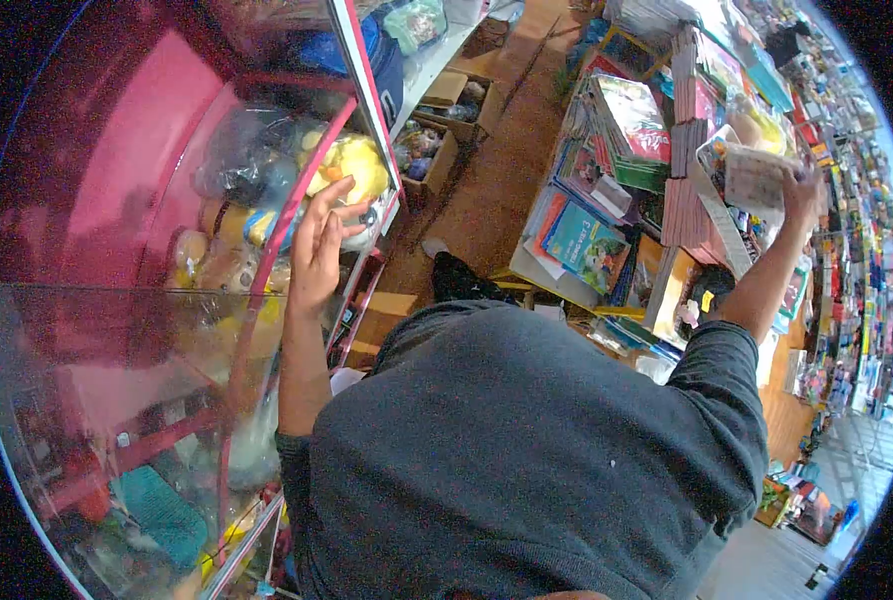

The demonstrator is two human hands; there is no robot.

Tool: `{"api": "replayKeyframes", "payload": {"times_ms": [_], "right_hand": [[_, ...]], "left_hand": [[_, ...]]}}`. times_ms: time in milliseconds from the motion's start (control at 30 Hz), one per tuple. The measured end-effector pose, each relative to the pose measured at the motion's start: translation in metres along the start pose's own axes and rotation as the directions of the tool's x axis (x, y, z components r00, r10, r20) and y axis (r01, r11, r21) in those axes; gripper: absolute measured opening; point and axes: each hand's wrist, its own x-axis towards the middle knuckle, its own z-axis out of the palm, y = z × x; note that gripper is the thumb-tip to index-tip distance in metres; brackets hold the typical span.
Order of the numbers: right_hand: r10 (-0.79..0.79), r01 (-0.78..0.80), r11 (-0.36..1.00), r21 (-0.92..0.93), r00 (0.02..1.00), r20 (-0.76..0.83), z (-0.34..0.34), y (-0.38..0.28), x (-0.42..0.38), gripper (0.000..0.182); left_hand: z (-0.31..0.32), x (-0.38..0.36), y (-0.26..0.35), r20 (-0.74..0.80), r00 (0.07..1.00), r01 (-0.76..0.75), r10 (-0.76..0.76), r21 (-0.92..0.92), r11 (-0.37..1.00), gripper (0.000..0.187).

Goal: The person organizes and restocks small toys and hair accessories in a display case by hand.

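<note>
My left hand (318,248) is raised at the pink-framed edge of a glass display cabinet (293,215), fingers extended and somewhat apart, with nothing in them. Right behind its fingertips in this view is a yellow plush toy (354,168). Other toys in clear plastic wrap (251,155) sit inside the cabinet. Out to the right, my right hand (802,195) grips a pale, flat, faintly patterned piece that looks like a folded cloth (756,180). It hangs over the stacked books and papers.
A table on the right bears piles of books (631,118), a blue textbook (584,245) and tall stacks of pink-edged notebooks (681,200). Cardboard boxes (426,160) line the wooden floor (481,170) beyond the cabinet. Crowded goods shelves (856,250) stand at the far right.
</note>
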Motion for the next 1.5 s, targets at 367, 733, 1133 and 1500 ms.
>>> {"api": "replayKeyframes", "payload": {"times_ms": [367, 733, 1133, 1500], "right_hand": [[0.109, -0.077, 0.980, 0.181, 0.979, -0.174, 0.063, 0.075, -0.007, 0.076], [-0.143, 0.131, 0.983, -0.126, 0.986, -0.090, 0.130, 0.152, 0.046, 0.073], [0.456, -0.452, 0.890, 0.059, 0.880, -0.136, 0.060, 0.119, 0.036, 0.042], [0.132, -0.140, 0.990, 0.015, 0.890, -0.437, 0.009, 0.062, 0.081, 0.033]], "left_hand": [[0.017, -0.007, -0.011, -0.008, 0.989, 0.148, -0.150, -0.111, 0.983, 0.033], [0.013, -0.020, -0.017, -0.011, 0.985, 0.171, -0.174, -0.130, 0.977, 0.030], [0.014, -0.028, -0.024, -0.060, 0.955, 0.283, -0.290, -0.105, 0.953, 0.029], [0.014, -0.024, -0.041, -0.081, 0.947, 0.301, -0.311, -0.108, 0.947, 0.029]]}}
